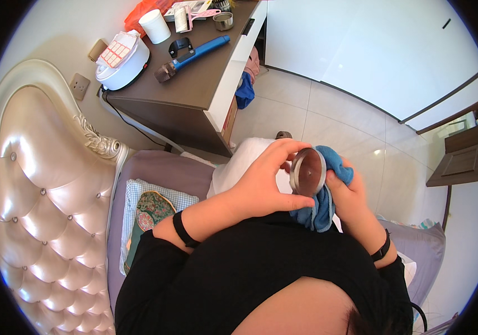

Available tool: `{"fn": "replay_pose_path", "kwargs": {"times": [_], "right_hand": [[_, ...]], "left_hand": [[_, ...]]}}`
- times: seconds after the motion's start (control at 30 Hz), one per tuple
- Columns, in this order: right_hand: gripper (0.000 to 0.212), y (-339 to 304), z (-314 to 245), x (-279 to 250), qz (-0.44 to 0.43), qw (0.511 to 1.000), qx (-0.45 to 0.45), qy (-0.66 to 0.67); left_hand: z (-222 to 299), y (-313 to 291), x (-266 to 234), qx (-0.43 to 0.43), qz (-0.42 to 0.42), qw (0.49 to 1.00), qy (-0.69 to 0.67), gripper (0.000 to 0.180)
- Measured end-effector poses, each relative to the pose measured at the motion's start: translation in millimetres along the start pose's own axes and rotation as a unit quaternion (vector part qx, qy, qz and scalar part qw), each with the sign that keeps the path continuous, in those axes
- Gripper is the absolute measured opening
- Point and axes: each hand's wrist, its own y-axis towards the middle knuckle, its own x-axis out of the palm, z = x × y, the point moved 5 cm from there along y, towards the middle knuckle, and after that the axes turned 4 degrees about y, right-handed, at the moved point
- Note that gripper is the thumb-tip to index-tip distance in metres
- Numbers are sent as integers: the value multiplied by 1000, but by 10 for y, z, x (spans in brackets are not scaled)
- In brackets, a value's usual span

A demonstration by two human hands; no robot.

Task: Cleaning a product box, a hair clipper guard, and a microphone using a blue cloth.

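My left hand point(264, 181) grips a round, shallow metal lid point(309, 174) by its edge, thumb below and fingers above. The lid has a shiny silver rim, a brownish reflecting face and a small spot at its middle. Closed around a blue cloth point(322, 212), my right hand point(349, 192) presses close to the lid's right side. The cloth bunches behind the lid and hangs below it, with one fold sticking up over my right fingers. Some of my right fingers are hidden by the cloth. Both hands are in front of my chest.
On the brown desk point(132, 106) lie a blue microphone point(194, 57), a white round appliance point(130, 70), a white canister point(154, 26), a small metal tin point(223, 21) and a lint roller point(183, 19). A tufted headboard point(43, 162) stands left. A checked pillow point(138, 195) rests on the bed.
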Motion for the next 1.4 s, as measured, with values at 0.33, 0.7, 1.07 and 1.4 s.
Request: {"fn": "replay_pose_path", "kwargs": {"times": [0.33,0.7,1.07,1.4], "right_hand": [[34,-83,300,112,65,978,167,104],[24,-118,-194,-243,108,928,-158,-320],[52,-58,-227,333,-123,783,-179,-582],[49,-134,-236,331,-265,780,-203,-530]], "left_hand": [[-60,44,59,-24,-19,991,-134,87],[5,-21,16,-39,67,996,45,71],[-12,-30,77,44,60,962,262,64],[-95,-104,33,-65,16,992,110,69]]}}
